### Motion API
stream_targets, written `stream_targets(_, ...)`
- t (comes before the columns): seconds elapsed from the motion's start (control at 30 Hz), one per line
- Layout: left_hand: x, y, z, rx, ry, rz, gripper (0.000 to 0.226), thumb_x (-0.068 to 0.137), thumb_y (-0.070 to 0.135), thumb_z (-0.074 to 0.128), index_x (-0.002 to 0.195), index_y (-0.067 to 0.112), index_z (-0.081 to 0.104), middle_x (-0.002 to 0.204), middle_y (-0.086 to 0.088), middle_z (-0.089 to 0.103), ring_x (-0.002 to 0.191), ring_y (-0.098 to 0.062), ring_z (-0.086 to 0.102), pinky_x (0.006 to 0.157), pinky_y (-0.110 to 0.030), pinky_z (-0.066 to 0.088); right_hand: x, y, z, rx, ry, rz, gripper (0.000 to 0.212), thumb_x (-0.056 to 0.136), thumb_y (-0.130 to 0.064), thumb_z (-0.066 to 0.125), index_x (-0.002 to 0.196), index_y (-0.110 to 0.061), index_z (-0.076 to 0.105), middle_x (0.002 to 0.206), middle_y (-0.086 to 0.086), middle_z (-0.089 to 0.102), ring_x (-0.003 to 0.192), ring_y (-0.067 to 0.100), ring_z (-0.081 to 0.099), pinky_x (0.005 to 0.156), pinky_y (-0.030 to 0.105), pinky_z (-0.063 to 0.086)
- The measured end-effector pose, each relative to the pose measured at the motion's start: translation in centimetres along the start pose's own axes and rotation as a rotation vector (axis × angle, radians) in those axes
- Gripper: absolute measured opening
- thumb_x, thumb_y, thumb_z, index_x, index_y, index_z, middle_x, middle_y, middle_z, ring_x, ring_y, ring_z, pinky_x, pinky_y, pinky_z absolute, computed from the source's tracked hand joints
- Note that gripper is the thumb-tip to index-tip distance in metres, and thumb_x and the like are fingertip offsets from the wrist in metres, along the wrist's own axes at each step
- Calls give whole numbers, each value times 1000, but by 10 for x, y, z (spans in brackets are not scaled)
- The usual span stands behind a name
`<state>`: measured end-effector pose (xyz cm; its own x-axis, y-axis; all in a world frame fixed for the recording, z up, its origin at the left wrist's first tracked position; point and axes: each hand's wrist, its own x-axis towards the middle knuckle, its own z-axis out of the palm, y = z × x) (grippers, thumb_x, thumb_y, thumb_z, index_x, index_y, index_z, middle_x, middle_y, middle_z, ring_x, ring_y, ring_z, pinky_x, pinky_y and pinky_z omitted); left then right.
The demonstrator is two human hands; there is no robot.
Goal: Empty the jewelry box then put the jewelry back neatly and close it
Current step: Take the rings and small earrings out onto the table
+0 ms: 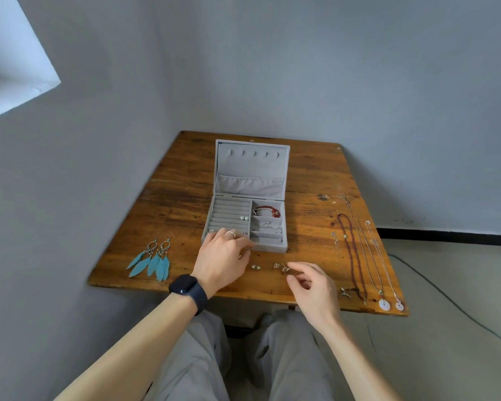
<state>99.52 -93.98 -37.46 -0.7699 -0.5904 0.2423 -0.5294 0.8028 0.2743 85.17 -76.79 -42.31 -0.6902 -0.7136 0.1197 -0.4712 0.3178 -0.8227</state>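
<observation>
While the jewelry box [269, 247] stood open at the middle of the wooden table [315, 175], its lid was propped upright at the far side, which left every compartment reachable from the front. The necklaces [352, 250] lay stretched in parallel lines along the table's right edge, probably to keep the chains from tangling. The turquoise feather earrings [154, 260] lay as a pair well apart on the left. Inside the box, a red bead bracelet [268, 211] occupied the far right compartment and a silver bangle [272, 226] the one in front of it. Two pearl studs [243, 217] sat in the ring rolls on the left. Several small stud earrings [276, 265] lay on the table just in front of the box, within reach of both hands, evidently the items being handled. The left hand [223, 253] lay palm down on the box's front left corner, with fingers nearly straight and nothing visibly held. The right hand [313, 287] hovered half-curled, thumb and forefinger apart, the forefinger tip just beside the nearest stud without gripping it.
</observation>
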Motion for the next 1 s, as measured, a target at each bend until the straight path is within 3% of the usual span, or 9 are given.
stream_targets(0.17, 5, -14, -6, -37, 50, -54, 28, 98, 31, 55, 124, 33, 66, 122, 7, 63, 117, -15, 52, 104, -37, 38, 2, -10, -6, -64, -5, -144, 25, 90, -16, 69, 112, -28, 71, 109, -24, 63, 98, -3, 63, 84, 15, 54)
stream_targets(0.27, 12, -23, -5, -46, 54, -97, 29, 98, 30, 55, 125, 32, 64, 125, 6, 61, 120, -16, 51, 106, -36, 36, 16, -25, -9, -187, 5, -208, 20, 93, -22, 65, 110, -28, 72, 107, -23, 63, 97, -4, 61, 86, 9, 47)
stream_targets(0.37, 26, -29, -3, -35, 62, -129, 31, 97, 30, 54, 127, 31, 63, 127, 7, 61, 121, -16, 50, 107, -36, 35, 41, -41, -7, -281, 1, -260, 20, 94, -28, 62, 112, -28, 71, 109, -22, 62, 99, -5, 56, 79, -1, 36)
stream_targets(0.6, 71, -40, 4, 17, 33, -165, 37, 99, 34, 49, 134, 32, 57, 132, 6, 58, 126, -16, 46, 108, -36, 33, 111, -67, 19, -444, -92, -335, 26, 97, -36, 57, 118, -29, 69, 116, -13, 62, 105, 6, 52, 76, 4, 32)
stream_targets(0.67, 81, -42, 7, 13, 8, -169, 37, 100, 38, 48, 136, 34, 56, 134, 6, 57, 128, -16, 45, 109, -36, 31, 127, -70, 31, -464, -134, -331, 29, 97, -37, 55, 121, -29, 68, 117, -11, 61, 107, 7, 54, 81, 6, 37)
stream_targets(0.8, 92, -44, 16, 38, -24, -149, 32, 100, 39, 49, 131, 40, 59, 129, 8, 59, 126, -17, 45, 105, -36, 33, 149, -71, 52, -500, -215, -300, 31, 97, -37, 55, 125, -28, 66, 119, -7, 59, 107, 12, 58, 85, 22, 53)
stream_targets(1.0, 93, -59, 17, -28, 11, -169, 23, 97, 42, 55, 115, 38, 69, 116, 11, 66, 116, -15, 53, 100, -34, 34, 164, -73, 68, -584, -260, -297, 27, 95, -37, 58, 116, -27, 71, 112, -3, 61, 104, 18, 60, 85, 29, 52)
